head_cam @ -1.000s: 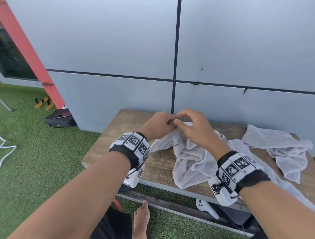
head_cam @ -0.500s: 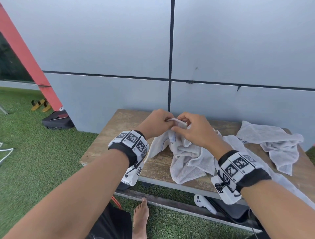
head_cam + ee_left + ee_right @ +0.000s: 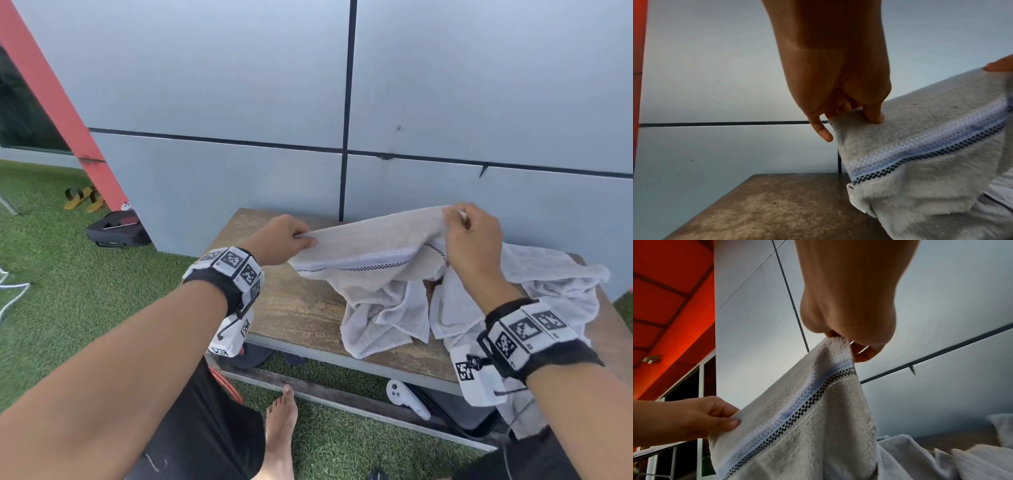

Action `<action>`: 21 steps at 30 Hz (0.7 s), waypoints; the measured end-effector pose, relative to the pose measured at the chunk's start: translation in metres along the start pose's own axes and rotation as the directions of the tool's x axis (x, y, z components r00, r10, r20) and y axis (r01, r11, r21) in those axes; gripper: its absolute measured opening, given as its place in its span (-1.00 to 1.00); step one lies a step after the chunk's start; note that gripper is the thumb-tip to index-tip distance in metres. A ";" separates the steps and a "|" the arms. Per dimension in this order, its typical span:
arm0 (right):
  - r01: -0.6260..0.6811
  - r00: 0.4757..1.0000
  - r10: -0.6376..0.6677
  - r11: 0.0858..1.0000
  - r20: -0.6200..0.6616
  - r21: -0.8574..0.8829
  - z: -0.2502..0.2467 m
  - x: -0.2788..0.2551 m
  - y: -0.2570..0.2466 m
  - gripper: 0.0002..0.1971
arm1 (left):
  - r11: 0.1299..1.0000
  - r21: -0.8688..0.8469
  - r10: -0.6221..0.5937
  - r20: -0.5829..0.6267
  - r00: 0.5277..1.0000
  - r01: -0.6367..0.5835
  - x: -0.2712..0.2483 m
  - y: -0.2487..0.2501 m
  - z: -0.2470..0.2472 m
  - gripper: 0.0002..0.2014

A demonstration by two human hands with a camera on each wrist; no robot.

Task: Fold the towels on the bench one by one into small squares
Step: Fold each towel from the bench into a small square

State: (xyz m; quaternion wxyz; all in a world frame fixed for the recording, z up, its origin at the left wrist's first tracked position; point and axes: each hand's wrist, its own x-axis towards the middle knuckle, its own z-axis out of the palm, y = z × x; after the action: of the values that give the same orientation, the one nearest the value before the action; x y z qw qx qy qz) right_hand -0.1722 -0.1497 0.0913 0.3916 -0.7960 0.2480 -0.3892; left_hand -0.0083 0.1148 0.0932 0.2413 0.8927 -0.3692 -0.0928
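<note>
**Towel stretched between two pinching hands above the bench**

A grey panelled wall [image 3: 239,85] with dark seams fills the background, and green artificial turf [image 3: 68,308] covers the ground. The wooden bench [image 3: 301,308] stands against the wall, its bare top showing on the left half.

On the right half of the bench lies a crumpled heap of pale towels [image 3: 555,274], partly hidden behind the right forearm. In front of it, the towel being handled [image 3: 370,246] is lifted off the bench by its top edge and held taut between the two hands, the right end higher than the left. A woven band of white, pale blue and black checks runs across it just below the held edge, and its lower part hangs in loose folds that reach the bench top near the front edge.

The left hand [image 3: 281,240] pinches the towel's left corner: the thumb presses the cloth against the curled fingers, with the little finger sticking out free in the left wrist view. The right hand [image 3: 472,240] pinches the right corner between thumb and curled fingers, the cloth bunched at the fingertips.

Both wrists wear black straps with white marker blocks. A bare foot [image 3: 281,428] rests on the turf below the bench, beside a white controller [image 3: 404,399].
</note>
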 end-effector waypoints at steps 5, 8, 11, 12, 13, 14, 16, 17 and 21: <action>-0.150 0.947 0.208 0.960 0.245 -0.237 0.005 -0.008 0.037 -0.69 | 0.999 -0.033 -0.032 0.019 0.999 0.033 0.001 0.000 0.018 -0.57; -0.072 0.746 0.312 0.916 0.588 -0.395 0.008 -0.020 0.051 -0.71 | 0.999 0.013 -0.055 0.280 0.959 0.053 0.000 0.010 0.042 -0.56; 0.142 0.564 0.377 0.832 0.734 -0.536 0.016 -0.034 0.060 -0.70 | 0.996 0.086 -0.061 0.504 0.861 0.020 -0.001 0.024 0.069 -0.64; 0.192 0.570 0.360 0.815 0.738 -0.546 0.019 -0.038 0.062 -0.69 | 0.995 0.097 -0.063 0.507 0.860 0.016 0.000 0.026 0.077 -0.72; 0.222 0.581 0.338 0.809 0.740 -0.544 0.023 -0.041 0.064 -0.69 | 0.995 0.096 -0.066 0.481 0.874 0.022 0.002 0.027 0.083 -0.73; 0.225 0.582 0.325 0.816 0.745 -0.532 0.027 -0.042 0.069 -0.69 | 0.995 0.089 -0.072 0.442 0.894 0.036 0.004 0.027 0.088 -0.72; 0.209 0.559 0.325 0.835 0.762 -0.509 0.036 -0.045 0.078 -0.71 | 0.997 0.063 -0.069 0.383 0.921 0.049 0.010 0.022 0.100 -0.75; 0.210 0.552 0.324 0.837 0.768 -0.504 0.039 -0.046 0.081 -0.72 | 0.997 0.060 -0.065 0.382 0.922 0.045 0.014 0.019 0.106 -0.80; 0.159 0.553 0.267 0.896 0.789 -0.414 0.043 -0.047 0.078 -0.80 | 0.988 0.150 -0.093 0.504 0.859 0.019 0.017 0.006 0.120 -0.83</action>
State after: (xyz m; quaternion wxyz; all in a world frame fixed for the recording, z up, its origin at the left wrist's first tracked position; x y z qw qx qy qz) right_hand -0.1710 -0.1425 -0.0093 0.2834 -0.9421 0.1397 0.1124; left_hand -0.0414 0.0554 -0.0074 0.0692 0.8615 -0.3990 -0.3062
